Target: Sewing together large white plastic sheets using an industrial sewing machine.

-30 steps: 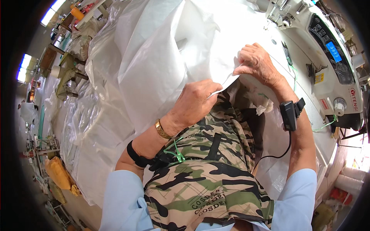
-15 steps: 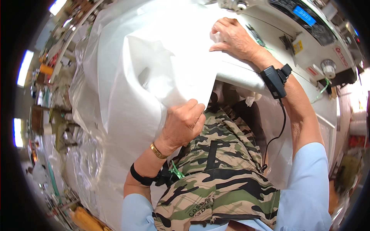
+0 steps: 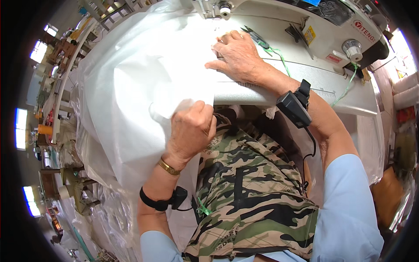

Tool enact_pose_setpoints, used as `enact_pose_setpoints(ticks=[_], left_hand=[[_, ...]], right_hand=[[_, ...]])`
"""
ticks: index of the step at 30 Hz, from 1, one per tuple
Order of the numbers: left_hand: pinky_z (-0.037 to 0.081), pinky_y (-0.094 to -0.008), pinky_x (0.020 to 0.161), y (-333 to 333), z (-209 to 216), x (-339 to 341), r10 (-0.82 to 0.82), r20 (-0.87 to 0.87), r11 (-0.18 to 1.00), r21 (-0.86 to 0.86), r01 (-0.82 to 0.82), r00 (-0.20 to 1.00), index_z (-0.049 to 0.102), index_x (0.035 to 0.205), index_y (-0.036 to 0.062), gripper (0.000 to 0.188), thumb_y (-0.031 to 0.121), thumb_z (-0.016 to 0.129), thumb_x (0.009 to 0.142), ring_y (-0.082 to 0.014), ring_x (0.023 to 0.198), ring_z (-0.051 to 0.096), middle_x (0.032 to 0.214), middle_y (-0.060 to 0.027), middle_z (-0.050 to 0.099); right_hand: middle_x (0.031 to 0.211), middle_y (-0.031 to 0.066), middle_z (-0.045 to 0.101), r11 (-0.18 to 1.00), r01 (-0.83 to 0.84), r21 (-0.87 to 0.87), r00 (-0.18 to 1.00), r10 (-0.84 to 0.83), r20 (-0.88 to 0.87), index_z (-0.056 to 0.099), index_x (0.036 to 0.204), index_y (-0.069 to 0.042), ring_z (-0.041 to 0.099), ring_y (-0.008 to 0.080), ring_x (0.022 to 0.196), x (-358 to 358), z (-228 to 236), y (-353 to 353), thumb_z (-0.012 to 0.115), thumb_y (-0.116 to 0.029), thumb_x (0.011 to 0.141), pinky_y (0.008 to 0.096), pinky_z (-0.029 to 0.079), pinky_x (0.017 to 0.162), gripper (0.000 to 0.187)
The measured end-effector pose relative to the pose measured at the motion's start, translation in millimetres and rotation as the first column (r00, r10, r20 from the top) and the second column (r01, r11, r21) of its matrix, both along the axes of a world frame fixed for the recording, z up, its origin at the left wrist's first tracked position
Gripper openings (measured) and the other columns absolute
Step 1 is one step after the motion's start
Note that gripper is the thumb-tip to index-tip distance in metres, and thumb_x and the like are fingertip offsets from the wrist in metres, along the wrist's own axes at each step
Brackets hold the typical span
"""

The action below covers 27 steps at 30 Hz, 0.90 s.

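1. Left hand (image 3: 190, 131), the nearer of the two to the body, is closed in a fist on the low corner of the white sheet (image 3: 131, 87), just above the camouflage apron (image 3: 262, 209).
2. From that fist the sheet lies away and to the left, spread wide in soft folds. Its right edge runs nearly straight away from the body, over the front of the table (image 3: 349, 83), toward the right hand (image 3: 240, 56).
3. Right hand rests palm down by that edge, thumb apart from the fingers, not closed. Glare hides what is under its fingertips. It is the nearer hand to the machine's head (image 3: 224, 11), which stands just beyond it.
4. Snips (image 3: 257, 38) lie just right of the right hand's fingers; the body of the machine (image 3: 336, 35) is farther right.
5. Against one second ago, the hands are farther apart and the sheet's edge now crosses the table front instead of hanging by the lap. Against half a second ago, the right hand lies flatter, the left fist is closer to it, and more of the ruler strip (image 3: 321, 91) shows.
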<state>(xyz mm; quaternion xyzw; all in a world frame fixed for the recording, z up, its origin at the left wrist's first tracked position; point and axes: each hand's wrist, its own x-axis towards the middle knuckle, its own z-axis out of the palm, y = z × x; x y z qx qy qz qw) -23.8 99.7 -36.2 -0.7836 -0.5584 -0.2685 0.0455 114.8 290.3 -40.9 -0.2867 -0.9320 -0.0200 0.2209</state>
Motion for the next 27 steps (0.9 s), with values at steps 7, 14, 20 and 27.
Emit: enact_pose_setpoints(ticks=[7,14,20,27], left_hand=[[0.051,-0.0431,0.055,44.2,8.5,1.9,0.089,-0.110,0.993,-0.069,-0.097,0.990,0.053,0.075,0.0036,0.015,0.008,0.065,0.084,-0.0330,0.060,0.062,0.073,-0.0118,0.058],[0.057,-0.0446,0.066,98.2,14.1,0.7,0.220,-0.178,0.939,-0.228,-0.258,0.959,0.064,0.092,0.0013,0.011,0.012,0.061,0.089,-0.0362,0.070,0.069,0.083,-0.0206,0.069],[0.056,-0.0462,0.071,141.2,17.8,3.3,0.313,-0.145,0.931,-0.150,-0.333,0.939,0.069,0.089,-0.0004,0.017,0.015,0.062,0.087,-0.0386,0.077,0.069,0.084,-0.0242,0.069],[0.051,-0.0475,0.076,128.7,21.4,7.7,0.327,0.060,0.903,-0.315,-0.293,0.943,0.065,0.090,-0.0034,0.022,0.015,0.055,0.084,-0.0416,0.081,0.066,0.082,-0.0272,0.065]], right_hand=[[0.128,0.0250,0.059,0.997,0.015,-0.075,1.000,-0.016,-0.018,0.068,0.120,0.000,0.050,0.0348,0.119,3.5,-4.4,6.1,0.062,-0.056,0.089,0.0480,0.036,0.100,0.065],[0.122,0.0245,0.060,0.991,-0.014,-0.137,0.999,0.007,-0.052,0.070,0.111,0.000,0.051,0.0365,0.117,3.4,0.8,9.0,0.056,-0.043,0.094,0.0507,0.037,0.100,0.049],[0.115,0.0200,0.061,0.997,0.021,-0.075,0.995,-0.028,-0.095,0.070,0.106,-0.004,0.053,0.0366,0.113,-0.7,-13.7,25.1,0.049,-0.027,0.098,0.0497,0.040,0.099,0.032],[0.124,0.0123,0.064,0.982,0.045,-0.185,0.998,-0.053,-0.041,0.073,0.112,-0.012,0.054,0.0311,0.118,5.0,-11.2,30.8,0.048,-0.025,0.099,0.0472,0.037,0.104,0.031]])
